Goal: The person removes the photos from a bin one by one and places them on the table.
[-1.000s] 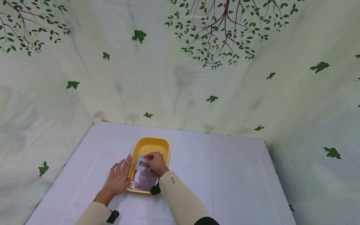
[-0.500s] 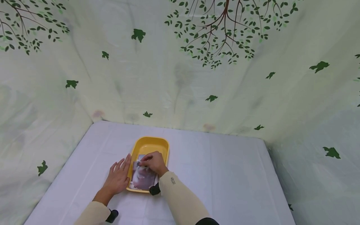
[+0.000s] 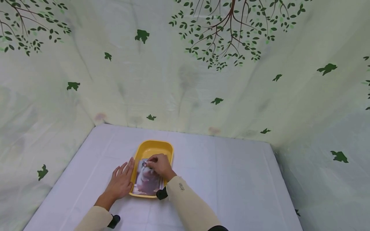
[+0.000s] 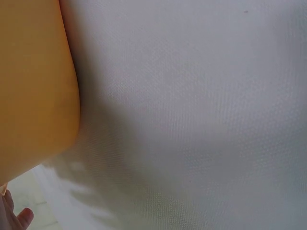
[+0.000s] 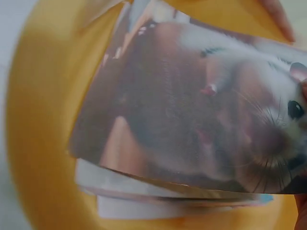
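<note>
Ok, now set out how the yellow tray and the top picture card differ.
Size: the yellow tray is larger; the top picture card fits within its outline.
Shape: the yellow tray has rounded corners and raised walls; the top picture card is a thin sheet.
Look: the yellow tray is plain; the top picture card shows a whiskered animal.
Shared: both are longer than wide.

1 tray point(image 3: 154, 149), head-view 7 o'clock | 1 table point(image 3: 240, 179) | 2 hands point(image 3: 119, 183) point(image 3: 161, 166) | 2 sleeves point(image 3: 94, 218) point(image 3: 189, 200) | cards point(image 5: 163, 105) were several, overlap hid number
</note>
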Motion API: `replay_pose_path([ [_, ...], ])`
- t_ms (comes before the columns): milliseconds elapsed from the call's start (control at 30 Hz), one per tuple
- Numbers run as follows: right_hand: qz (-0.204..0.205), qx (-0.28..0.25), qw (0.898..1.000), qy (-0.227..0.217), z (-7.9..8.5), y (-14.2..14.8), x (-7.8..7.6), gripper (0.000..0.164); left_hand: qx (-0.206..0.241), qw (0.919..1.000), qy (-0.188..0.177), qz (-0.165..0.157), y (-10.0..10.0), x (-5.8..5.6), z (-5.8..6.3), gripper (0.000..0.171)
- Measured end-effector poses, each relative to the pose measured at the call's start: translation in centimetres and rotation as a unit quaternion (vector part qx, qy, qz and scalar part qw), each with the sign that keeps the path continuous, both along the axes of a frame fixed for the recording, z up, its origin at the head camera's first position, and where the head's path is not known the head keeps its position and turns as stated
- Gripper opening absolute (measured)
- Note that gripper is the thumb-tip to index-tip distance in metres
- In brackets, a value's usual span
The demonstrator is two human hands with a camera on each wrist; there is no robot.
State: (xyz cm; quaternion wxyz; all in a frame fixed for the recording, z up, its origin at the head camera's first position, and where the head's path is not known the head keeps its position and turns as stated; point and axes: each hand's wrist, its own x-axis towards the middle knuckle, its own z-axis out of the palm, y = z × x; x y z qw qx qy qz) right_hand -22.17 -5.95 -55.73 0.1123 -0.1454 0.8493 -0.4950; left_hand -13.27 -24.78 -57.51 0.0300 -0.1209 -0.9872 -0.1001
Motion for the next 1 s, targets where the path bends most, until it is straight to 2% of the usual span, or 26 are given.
replay_pose_path([
  [133,0.002,-0.006,1.000,0.009,0.9,0.8,-0.4,0.011,-0.006,0.9999,-0.011,-0.002,0.0,0.0,0.3,0.080],
  [400,-0.011,-0.019,1.000,0.006,1.9,2.5,-1.6,0.014,-0.004,0.9999,-0.013,-0.007,-0.1,-0.2,0.0,0.080],
  [500,-0.004,-0.025,0.999,0.025,2.5,3.2,-2.1,0.015,-0.006,0.9996,-0.026,-0.006,-0.1,-0.3,0.0,0.082],
  [700,-0.003,-0.043,0.999,0.028,3.9,4.5,-3.2,0.018,-0.006,0.9994,-0.034,-0.007,-0.1,-0.4,0.1,0.083],
  [1000,-0.034,-0.102,0.993,0.050,7.0,8.2,-5.3,0.018,-0.014,0.9992,-0.038,-0.003,0.1,-0.4,0.1,0.084],
])
